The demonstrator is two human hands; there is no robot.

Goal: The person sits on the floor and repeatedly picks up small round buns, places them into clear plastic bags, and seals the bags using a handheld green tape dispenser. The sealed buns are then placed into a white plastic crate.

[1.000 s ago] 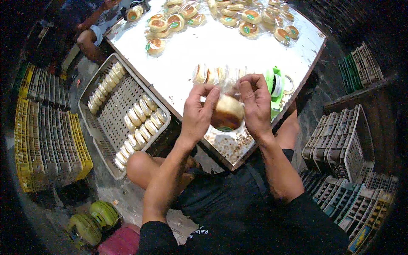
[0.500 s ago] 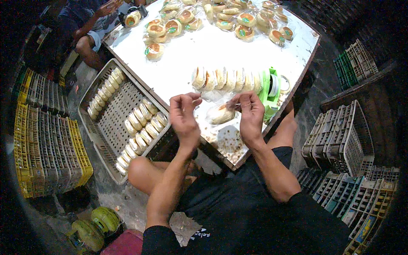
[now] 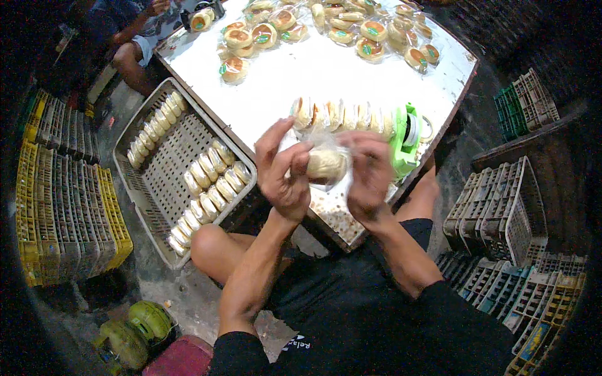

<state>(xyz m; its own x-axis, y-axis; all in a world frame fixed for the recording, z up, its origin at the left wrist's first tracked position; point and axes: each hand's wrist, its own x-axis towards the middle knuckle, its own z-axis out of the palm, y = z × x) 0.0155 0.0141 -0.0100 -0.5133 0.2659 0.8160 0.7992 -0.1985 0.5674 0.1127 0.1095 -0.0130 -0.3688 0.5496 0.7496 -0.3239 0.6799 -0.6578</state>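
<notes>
A pale bun in a clear plastic bag (image 3: 325,164) hangs between my hands over the table's near corner. My left hand (image 3: 281,175) is closed on the bag's left side, thumb and fingers curled. My right hand (image 3: 370,178) is at the bag's right side, its fingers bent and smeared by motion, so their grip is unclear. Just beyond, a row of wrapped buns (image 3: 335,113) stands on the white table (image 3: 263,94), beside a green tape dispenser (image 3: 407,135) at the right.
A grey crate (image 3: 153,191) with rows of wrapped buns sits left of the table. Many bagged buns (image 3: 370,50) cover the far side. Stacked crates (image 3: 66,213) (image 3: 486,207) flank me. A co-worker's arm (image 3: 128,28) is top left. Green gas cylinders (image 3: 128,332) stand lower left.
Over the last second the bagged bun has changed how it faces, now showing a pale side. Since half a second ago my left hand has moved up and right toward it.
</notes>
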